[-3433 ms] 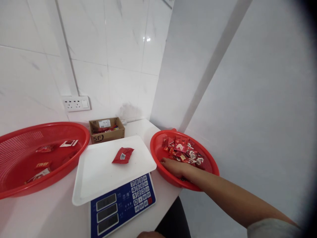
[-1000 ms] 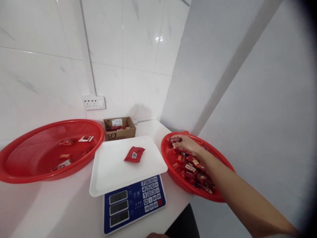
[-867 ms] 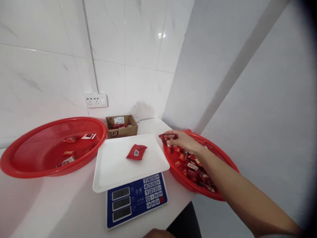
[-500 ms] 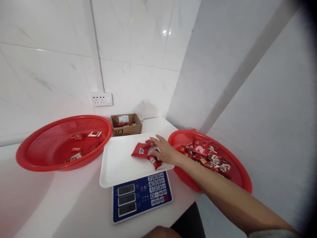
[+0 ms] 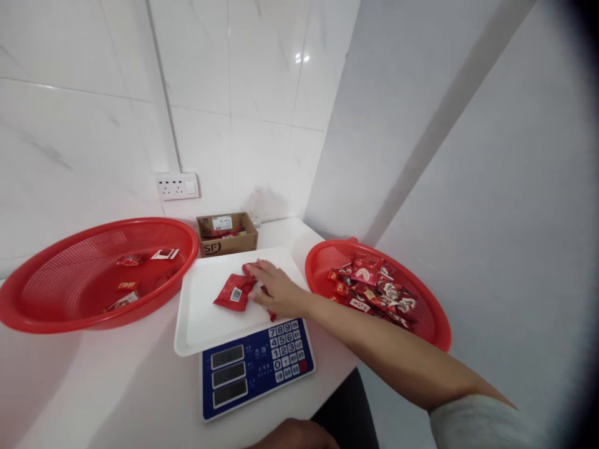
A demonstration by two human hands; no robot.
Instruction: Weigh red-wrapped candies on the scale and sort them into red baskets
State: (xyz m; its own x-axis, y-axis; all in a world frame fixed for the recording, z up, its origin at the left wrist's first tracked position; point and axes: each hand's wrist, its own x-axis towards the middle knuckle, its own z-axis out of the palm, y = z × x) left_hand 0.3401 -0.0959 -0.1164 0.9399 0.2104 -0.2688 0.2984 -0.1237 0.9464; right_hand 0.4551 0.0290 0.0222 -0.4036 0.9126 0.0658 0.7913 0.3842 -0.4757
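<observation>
My right hand (image 5: 281, 292) reaches from the right over the white weighing tray (image 5: 201, 324), its fingers curled round small red wrapped packets (image 5: 234, 293). One packet with a barcode label sticks out to the left of the fingers, and the hand partly covers the others. Below the tray shows the blue panel (image 5: 255, 368) of the scale, with dark displays and number keys. At the bottom edge lies part of what looks like my left hand (image 5: 297, 434); its fingers are hidden.
A red basket (image 5: 100, 234) on the left has a few packets inside. Another red basket (image 5: 433, 312) on the right holds a pile of red packets. Behind the tray stands a small cardboard box (image 5: 229, 244) with packets, near the wall socket (image 5: 176, 186).
My right hand has moved left across the tray, and the red packets have shifted left with it. The whole view has also shifted slightly.
</observation>
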